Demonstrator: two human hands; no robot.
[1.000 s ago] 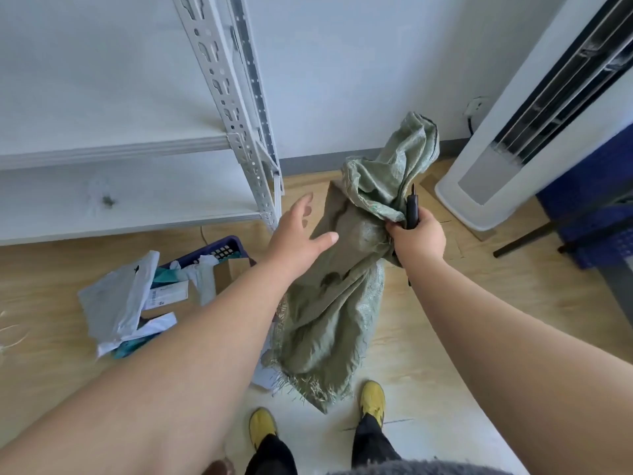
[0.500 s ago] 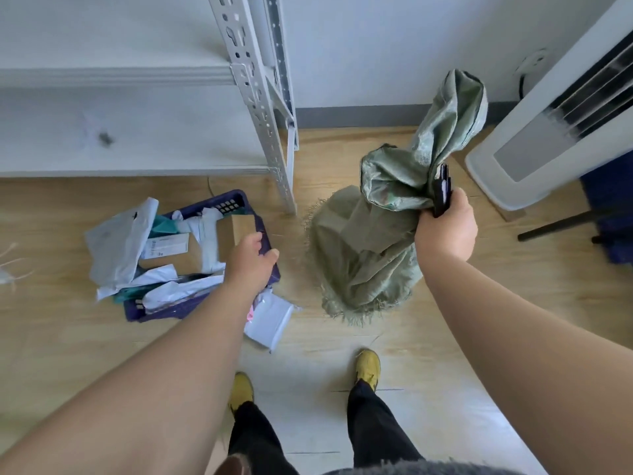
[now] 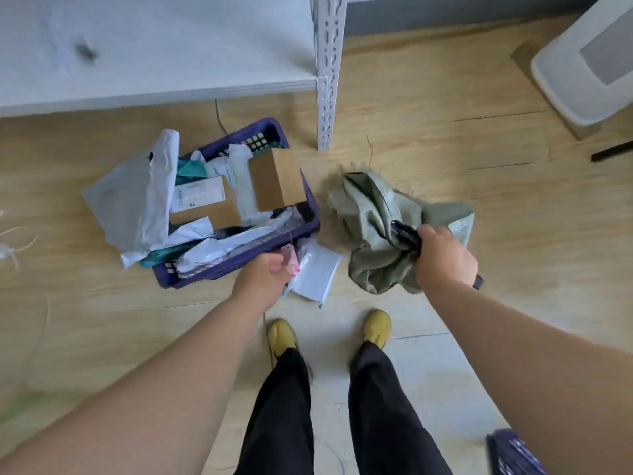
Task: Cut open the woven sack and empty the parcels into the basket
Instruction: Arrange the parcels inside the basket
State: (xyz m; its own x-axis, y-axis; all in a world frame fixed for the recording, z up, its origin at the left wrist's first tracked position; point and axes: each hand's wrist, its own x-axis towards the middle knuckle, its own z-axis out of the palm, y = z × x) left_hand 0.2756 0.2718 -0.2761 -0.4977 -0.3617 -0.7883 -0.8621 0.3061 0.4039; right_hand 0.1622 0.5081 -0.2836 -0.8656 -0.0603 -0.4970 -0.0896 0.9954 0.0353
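The green woven sack (image 3: 373, 214) hangs limp and crumpled low over the floor, gripped by my right hand (image 3: 445, 258) together with a black cutter (image 3: 406, 236). The purple basket (image 3: 239, 262) sits on the floor at left, heaped with grey and white mailer bags and a cardboard box (image 3: 275, 180). My left hand (image 3: 263, 274) is down at the basket's near right corner, fingers closed on a pink-edged parcel (image 3: 291, 260). A white mailer (image 3: 317, 272) lies on the floor just outside the basket, beside that hand.
A white metal shelf (image 3: 154, 46) with its perforated post (image 3: 327, 80) stands right behind the basket. A white appliance base (image 3: 582, 63) is at the top right. My yellow shoes (image 3: 376, 329) stand just below the parcels. Loose string (image 3: 13, 241) lies at far left.
My head tipped down. The right hand lowered the sack toward the floor. The left hand left the sack, reached down past the basket and closed on the pink-edged parcel.
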